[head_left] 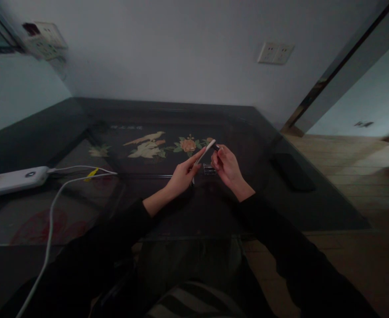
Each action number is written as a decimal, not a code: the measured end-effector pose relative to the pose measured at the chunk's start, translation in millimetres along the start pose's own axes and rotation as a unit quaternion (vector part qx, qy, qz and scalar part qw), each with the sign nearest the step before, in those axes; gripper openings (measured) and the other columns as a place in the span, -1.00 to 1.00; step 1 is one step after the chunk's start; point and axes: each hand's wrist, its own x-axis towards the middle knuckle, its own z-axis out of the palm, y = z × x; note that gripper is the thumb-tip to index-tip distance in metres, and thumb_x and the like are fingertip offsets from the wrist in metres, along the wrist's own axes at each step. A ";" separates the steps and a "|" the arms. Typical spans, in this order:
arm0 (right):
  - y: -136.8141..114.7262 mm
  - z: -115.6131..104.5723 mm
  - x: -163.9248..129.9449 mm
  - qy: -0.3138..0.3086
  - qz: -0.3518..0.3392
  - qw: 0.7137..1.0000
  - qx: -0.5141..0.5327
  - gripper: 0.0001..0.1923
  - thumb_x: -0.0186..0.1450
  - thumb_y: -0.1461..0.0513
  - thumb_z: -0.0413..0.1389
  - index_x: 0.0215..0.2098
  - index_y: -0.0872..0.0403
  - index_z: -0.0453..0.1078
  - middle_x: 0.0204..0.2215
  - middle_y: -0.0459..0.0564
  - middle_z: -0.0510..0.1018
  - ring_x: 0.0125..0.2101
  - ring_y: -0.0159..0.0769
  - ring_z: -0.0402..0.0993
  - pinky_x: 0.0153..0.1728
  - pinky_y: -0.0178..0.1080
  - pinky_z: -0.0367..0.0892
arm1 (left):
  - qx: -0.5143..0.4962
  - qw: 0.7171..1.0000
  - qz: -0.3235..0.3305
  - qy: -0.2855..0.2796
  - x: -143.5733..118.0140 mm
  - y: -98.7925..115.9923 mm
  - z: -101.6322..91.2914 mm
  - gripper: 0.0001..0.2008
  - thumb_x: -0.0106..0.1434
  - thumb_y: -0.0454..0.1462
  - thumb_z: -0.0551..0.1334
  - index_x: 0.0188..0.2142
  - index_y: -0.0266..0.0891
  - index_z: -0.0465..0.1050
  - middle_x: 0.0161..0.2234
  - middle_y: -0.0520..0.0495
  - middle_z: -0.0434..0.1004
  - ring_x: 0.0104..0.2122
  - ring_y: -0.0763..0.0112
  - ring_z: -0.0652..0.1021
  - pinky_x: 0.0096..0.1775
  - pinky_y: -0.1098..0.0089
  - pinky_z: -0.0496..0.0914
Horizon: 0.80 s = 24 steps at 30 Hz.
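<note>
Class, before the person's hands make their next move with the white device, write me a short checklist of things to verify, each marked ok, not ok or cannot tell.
1. Left hand grips the white device: ok.
2. Right hand meets the device's top end: ok.
3. What the right fingers pinch: cannot tell.
4. Small ridged item lies on the table below the hands: ok.
5. White cable lies apart from the hands: ok.

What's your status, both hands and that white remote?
Left hand grips slim white remote, tilted up. Right hand pinches its top end, small dark piece at fingertips. Batteries on glass table underneath; black phone right, clear of hands.
</note>
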 end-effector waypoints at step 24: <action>1.5 -1.1 0.0 0.004 -0.018 1.000 -0.005 -0.61 0.17 -0.07 0.27 -0.23 0.02 0.44 -0.66 -0.27 0.26 -0.67 -0.49 0.07 -0.63 -0.31 0.01 | -0.012 0.999 0.020 -0.038 -3.4 6.3 3.5 -0.43 0.34 -0.35 0.11 0.34 -0.25 0.16 -0.22 -0.11 0.59 -0.49 0.51 0.33 -0.34 0.44 0.32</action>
